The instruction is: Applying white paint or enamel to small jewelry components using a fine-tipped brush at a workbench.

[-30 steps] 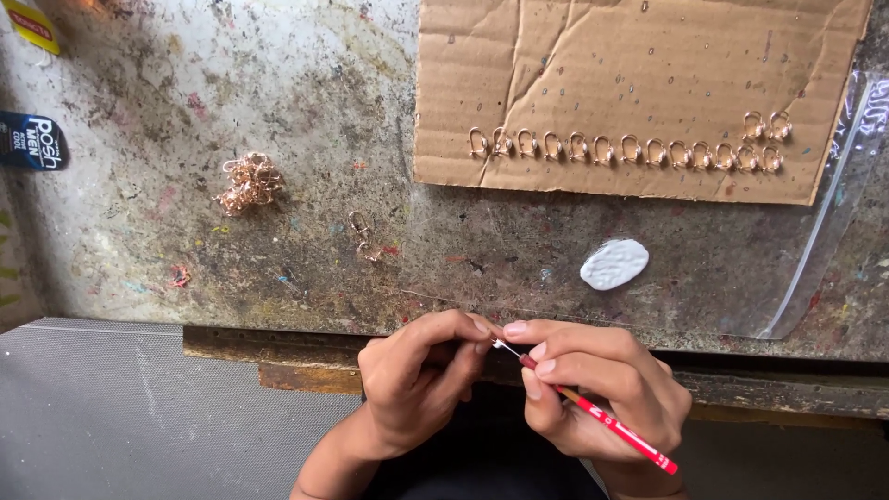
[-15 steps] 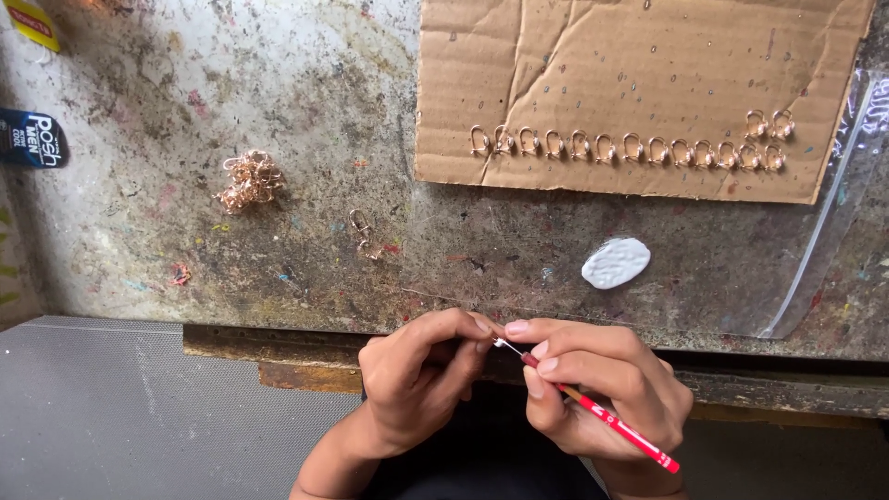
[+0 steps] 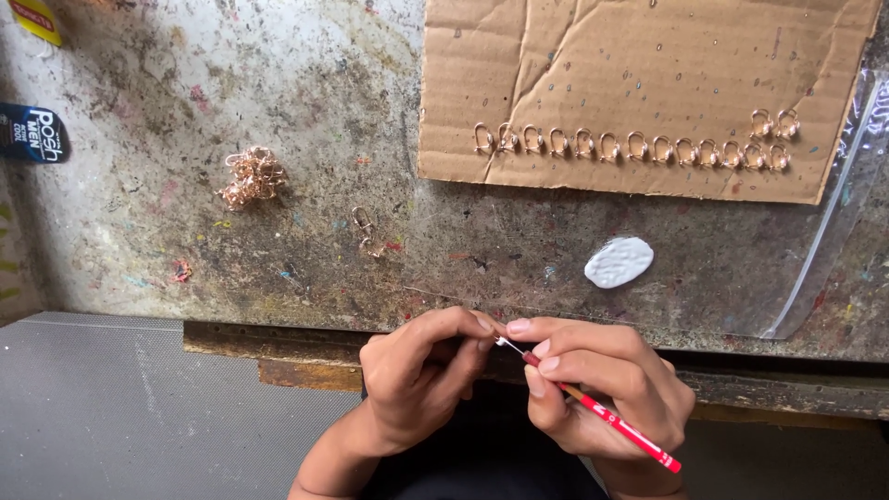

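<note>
The thin red pencil-like tool (image 3: 602, 418) with its white pointed tip sits just below the bench edge, pinched in the right hand (image 3: 602, 393), its tip touching the left hand's (image 3: 417, 380) fingertips, which press together on something too small to identify. Nothing has shifted since the earlier frames. Beyond lie a white putty blob (image 3: 619, 261), a loose heap of copper-coloured rings (image 3: 250, 176), and a brown cardboard sheet (image 3: 639, 56) bearing a row of copper-coloured hooks (image 3: 630, 146).

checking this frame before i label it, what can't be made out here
Head view:
- Piece pinched by the left hand: hidden by its fingers.
- Tip of the red tool in the right hand: too small to identify.
- Clear plastic bag: cut off by the right edge.
</note>
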